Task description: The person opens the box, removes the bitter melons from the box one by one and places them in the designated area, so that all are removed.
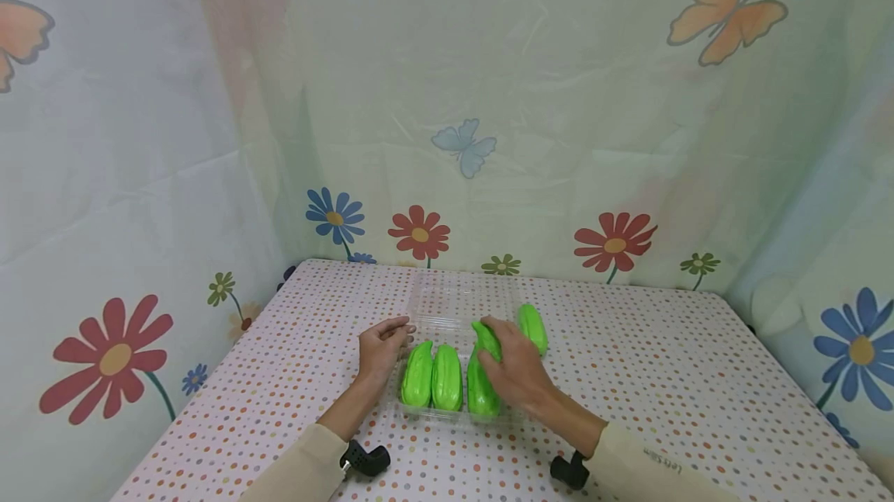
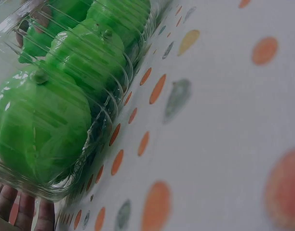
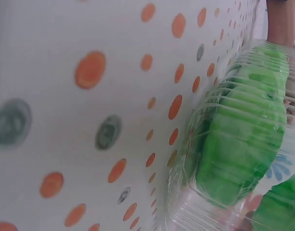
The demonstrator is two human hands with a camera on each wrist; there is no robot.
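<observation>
A clear plastic clamshell box point(image 1: 436, 413) with its lid point(image 1: 454, 296) laid back holds bright green, glossy, ridged gourd-like vegetables. Two of them, a left one point(image 1: 417, 378) and a middle one point(image 1: 447, 379), lie side by side. Farther right is a third point(image 1: 482, 389), partly covered. Over that one, my right hand point(image 1: 518, 362) grips another green vegetable point(image 1: 486, 341), tilted above the box; in the right wrist view this held vegetable point(image 3: 280, 207) shows at the lower right. My left hand point(image 1: 380, 351) is at the box's left side, its fingers point(image 2: 24, 209) extended beside the wall.
One more green vegetable point(image 1: 533, 327) lies on the dotted tablecloth point(image 1: 628, 354), just right of the lid and beyond my right hand. A flower-and-butterfly curtain point(image 1: 531, 199) rises at the table's back edge and on both sides.
</observation>
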